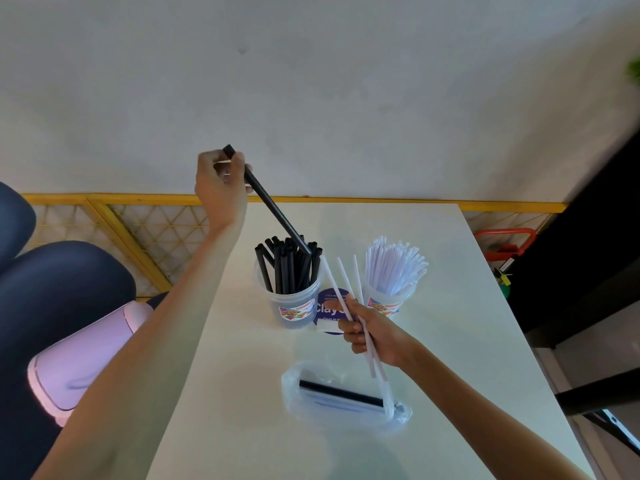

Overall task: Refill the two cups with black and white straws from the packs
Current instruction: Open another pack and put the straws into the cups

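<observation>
Fingers of my left hand (221,188) are curling round one black straw (273,209) left of the frame's centre, and its lower tip is dipping among the bunch of black straws (285,271) standing in the clear cup (294,308) at mid-frame. My right hand (370,332), just below centre, is pinching three white straws (341,282) that are fanning upward between the two cups. The second cup (384,304), just right of the first, is holding a full spray of white straws (394,268). A plastic pack (346,403) is lying on the white table (485,323) in the lower middle, showing a dark straw inside. A purple round label (330,297) is sitting between the cups.
</observation>
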`<state>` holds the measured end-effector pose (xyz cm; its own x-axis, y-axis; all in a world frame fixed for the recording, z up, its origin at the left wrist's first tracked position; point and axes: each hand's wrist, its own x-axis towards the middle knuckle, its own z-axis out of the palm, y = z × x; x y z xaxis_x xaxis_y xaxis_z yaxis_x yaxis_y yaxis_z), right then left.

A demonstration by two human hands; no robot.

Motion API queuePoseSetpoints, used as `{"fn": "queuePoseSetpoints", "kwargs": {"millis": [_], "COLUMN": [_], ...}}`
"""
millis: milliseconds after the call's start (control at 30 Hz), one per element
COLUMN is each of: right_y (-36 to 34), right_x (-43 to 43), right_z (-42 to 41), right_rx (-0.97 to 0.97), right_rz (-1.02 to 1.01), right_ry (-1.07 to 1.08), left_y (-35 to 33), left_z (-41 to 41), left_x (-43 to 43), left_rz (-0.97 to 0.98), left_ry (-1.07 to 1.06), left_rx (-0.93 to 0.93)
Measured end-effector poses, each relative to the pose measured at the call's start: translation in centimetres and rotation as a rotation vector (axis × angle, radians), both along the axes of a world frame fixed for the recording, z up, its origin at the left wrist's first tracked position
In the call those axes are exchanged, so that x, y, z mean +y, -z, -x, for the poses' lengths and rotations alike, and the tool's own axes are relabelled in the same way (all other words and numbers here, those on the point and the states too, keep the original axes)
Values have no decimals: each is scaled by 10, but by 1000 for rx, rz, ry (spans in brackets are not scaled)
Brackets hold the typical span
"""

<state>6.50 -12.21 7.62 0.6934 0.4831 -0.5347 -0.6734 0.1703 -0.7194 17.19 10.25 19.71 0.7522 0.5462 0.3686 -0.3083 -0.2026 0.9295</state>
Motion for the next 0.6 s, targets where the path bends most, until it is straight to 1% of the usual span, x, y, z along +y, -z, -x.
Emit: {"fn": "queuePoseSetpoints", "kwargs": {"millis": [67, 200, 367, 500, 600], "right_y": [0, 0, 0, 0, 2], "right_x": [2, 9, 12, 9, 5], "right_z": [-1, -2, -3, -4, -6], "right_rx": [0, -6, -11, -4, -9], "right_rz": [14, 27, 15, 18, 27], "right_ry": [4, -9, -13, 3, 19], "left_y": [9, 44, 94, 123, 137], "left_z": [8, 25, 40, 41, 40], "left_x": [1, -11, -28, -31, -31], "left_rz": [-156, -390, -628, -708, -787], "left_ry": [-2, 74, 202, 217, 189], "left_rx": [-53, -55, 63, 164, 174]}}
